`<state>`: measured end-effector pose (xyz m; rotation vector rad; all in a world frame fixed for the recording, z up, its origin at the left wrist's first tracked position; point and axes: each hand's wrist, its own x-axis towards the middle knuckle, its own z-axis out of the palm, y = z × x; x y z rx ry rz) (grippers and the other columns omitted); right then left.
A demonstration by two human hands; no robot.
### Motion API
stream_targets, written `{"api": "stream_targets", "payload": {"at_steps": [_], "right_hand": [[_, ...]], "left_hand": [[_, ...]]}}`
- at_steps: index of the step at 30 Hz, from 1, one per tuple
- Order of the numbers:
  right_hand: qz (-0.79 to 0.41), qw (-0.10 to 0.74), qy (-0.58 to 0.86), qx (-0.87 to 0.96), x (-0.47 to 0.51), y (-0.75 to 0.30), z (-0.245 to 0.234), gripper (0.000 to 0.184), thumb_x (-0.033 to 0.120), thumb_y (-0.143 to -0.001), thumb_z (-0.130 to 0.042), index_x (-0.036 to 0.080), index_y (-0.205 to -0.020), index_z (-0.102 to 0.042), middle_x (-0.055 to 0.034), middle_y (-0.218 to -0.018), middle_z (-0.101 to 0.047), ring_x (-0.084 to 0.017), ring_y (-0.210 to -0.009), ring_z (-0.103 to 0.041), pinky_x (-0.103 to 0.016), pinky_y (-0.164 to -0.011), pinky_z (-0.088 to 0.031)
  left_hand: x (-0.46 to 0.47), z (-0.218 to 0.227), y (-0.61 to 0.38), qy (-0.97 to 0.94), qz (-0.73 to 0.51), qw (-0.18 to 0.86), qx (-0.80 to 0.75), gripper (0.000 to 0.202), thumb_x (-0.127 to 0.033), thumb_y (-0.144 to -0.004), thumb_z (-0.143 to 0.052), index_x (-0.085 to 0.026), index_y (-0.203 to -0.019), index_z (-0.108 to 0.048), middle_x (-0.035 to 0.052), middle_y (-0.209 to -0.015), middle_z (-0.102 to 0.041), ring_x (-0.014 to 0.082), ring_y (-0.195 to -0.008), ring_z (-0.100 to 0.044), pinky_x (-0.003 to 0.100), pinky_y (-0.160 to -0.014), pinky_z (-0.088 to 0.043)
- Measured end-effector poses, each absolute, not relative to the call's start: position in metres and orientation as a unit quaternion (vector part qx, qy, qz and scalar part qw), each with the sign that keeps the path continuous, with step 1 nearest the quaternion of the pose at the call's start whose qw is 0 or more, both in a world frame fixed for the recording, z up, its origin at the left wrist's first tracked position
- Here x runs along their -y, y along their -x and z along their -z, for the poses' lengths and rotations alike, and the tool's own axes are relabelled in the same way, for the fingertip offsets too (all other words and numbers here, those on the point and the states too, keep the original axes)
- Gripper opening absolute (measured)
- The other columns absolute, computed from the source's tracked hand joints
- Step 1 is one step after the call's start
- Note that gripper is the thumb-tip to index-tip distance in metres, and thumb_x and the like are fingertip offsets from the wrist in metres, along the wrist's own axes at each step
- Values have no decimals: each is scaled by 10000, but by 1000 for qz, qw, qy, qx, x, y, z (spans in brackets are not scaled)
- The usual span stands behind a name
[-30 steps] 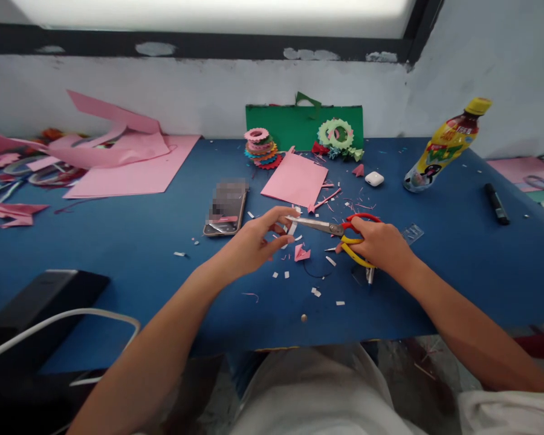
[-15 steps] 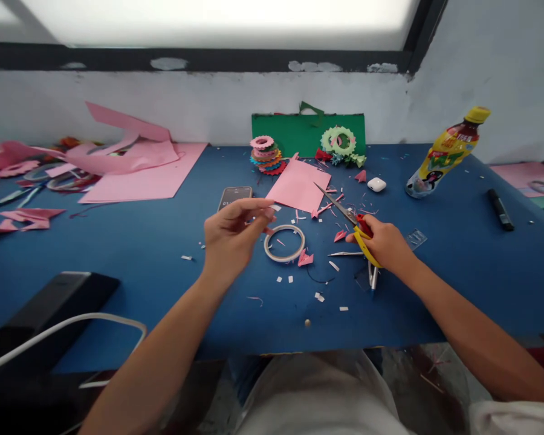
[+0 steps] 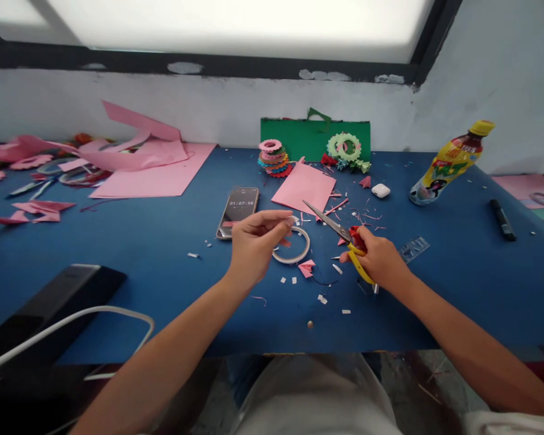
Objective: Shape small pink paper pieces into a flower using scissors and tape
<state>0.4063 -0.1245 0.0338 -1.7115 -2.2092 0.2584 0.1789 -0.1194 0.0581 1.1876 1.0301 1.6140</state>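
My left hand [image 3: 256,248] is closed in a pinch, with a small white piece of tape [image 3: 295,220] at its fingertips. Scissors with red and yellow handles [image 3: 329,222] are in my right hand [image 3: 383,258], their blades pointing up and left towards the pinching fingers without touching them. A tape roll [image 3: 294,260] lies flat on the table, partly covered by my left hand. Behind the blades is a pink sheet of paper [image 3: 304,186]. A small folded pink paper piece [image 3: 307,269] rests by the roll, and white scraps [image 3: 321,299] are scattered nearer me.
A phone [image 3: 241,205] lies beside my left hand. Behind stand stacked paper rings [image 3: 274,160] and a green board [image 3: 294,133]. To the right are an earbud case [image 3: 381,191], a tilted bottle [image 3: 448,163] and a black marker [image 3: 502,220]. A black box [image 3: 81,284] is at left.
My left hand has moved right, closer to the scissors, uncovering more of the phone and covering part of the tape roll. The scissors have shifted slightly left. The view has tilted a little.
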Motion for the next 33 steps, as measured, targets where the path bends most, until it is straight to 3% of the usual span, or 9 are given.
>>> {"api": "stream_targets", "payload": {"at_steps": [3, 6, 8, 17, 23, 33], "right_hand": [[-60, 154, 610, 775, 126, -406, -33, 353, 576, -773, -489, 235, -859, -459, -6, -631, -625, -220, -577, -604, -249, -484, -263], [-40, 160, 612, 774, 130, -403, -34, 406, 608, -733, -518, 232, -865, -439, -15, -688, -637, -236, -616, -622, -254, -492, -284], [-31, 174, 604, 777, 133, -401, -34, 442, 621, -708, -538, 230, -887, -434, -28, -775, -653, -245, -664, -636, -259, -505, -308], [12, 199, 587, 785, 132, -403, -33, 524, 675, -674, -534, 213, -902, -442, -54, -847, -629, -251, -724, -623, -284, -538, -354], [3, 194, 583, 789, 134, -401, -33, 538, 684, -672, -527, 210, -913, -447, -45, -827, -626, -252, -736, -623, -294, -563, -373], [26, 191, 580, 791, 137, -400, -35, 558, 734, -678, -476, 206, -857, -467, -43, -753, -630, -229, -660, -613, -285, -526, -331]], "left_hand": [[120, -56, -181, -475, -652, 441, -393, 304, -156, -655, -741, -229, -946, -692, -42, -618, -647, 42, -450, -528, 123, -390, -464], [122, -55, -184, -475, -653, 452, -380, 586, -156, -642, -749, -264, -1187, -563, -38, -708, -680, 56, -490, -569, 127, -403, -481], [124, -54, -187, -474, -655, 445, -385, 616, -176, -645, -748, -250, -1217, -533, -29, -716, -683, 80, -548, -608, 135, -421, -500], [130, -52, -190, -492, -666, 415, -376, 467, -202, -659, -736, -222, -1088, -553, -20, -715, -680, 107, -586, -637, 157, -437, -519], [132, -51, -190, -508, -656, 425, -361, 354, -175, -645, -746, -226, -864, -473, -25, -726, -702, 108, -566, -642, 154, -414, -511], [136, -54, -192, -513, -643, 406, -398, 374, -189, -635, -736, -212, -681, -365, -5, -713, -696, 109, -537, -642, 162, -392, -467]]}}
